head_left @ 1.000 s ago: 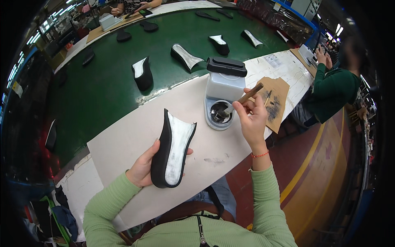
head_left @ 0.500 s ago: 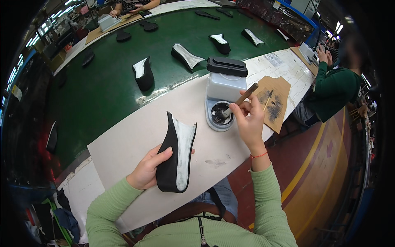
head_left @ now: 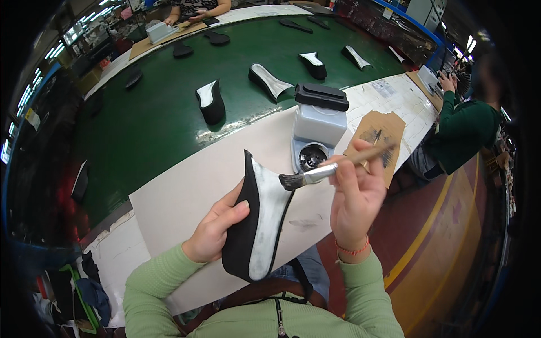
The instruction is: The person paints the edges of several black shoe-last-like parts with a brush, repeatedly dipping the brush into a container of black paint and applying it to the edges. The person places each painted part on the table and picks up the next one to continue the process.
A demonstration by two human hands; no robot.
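My left hand [head_left: 217,228] is closed round the side of a black shoe wedge heel [head_left: 239,248] with a whitish inner face, its narrow end pointing away from me. Between the fingers of my right hand [head_left: 356,203] is a flat paintbrush [head_left: 321,173] with a wooden handle and metal collar. Its dark bristles hover at or just above the upper right edge of the wedge; whether they touch I cannot tell. Beyond the brush stands a grey-white dispenser [head_left: 318,125] with a black lid, its round cup [head_left: 313,158] holding dark, glossy liquid.
White card [head_left: 174,208] covers the worktop under my hands. A stained cardboard piece [head_left: 389,121] with a thin brush lies at right. On the green belt [head_left: 163,112] rest several wedges, including a near one [head_left: 211,104], and flat black soles. Two other people sit at far left and right.
My right hand has lifted the brush out of the cup and brought it left and nearer, over to the wedge. My left hand still holds the wedge, now slightly turned.
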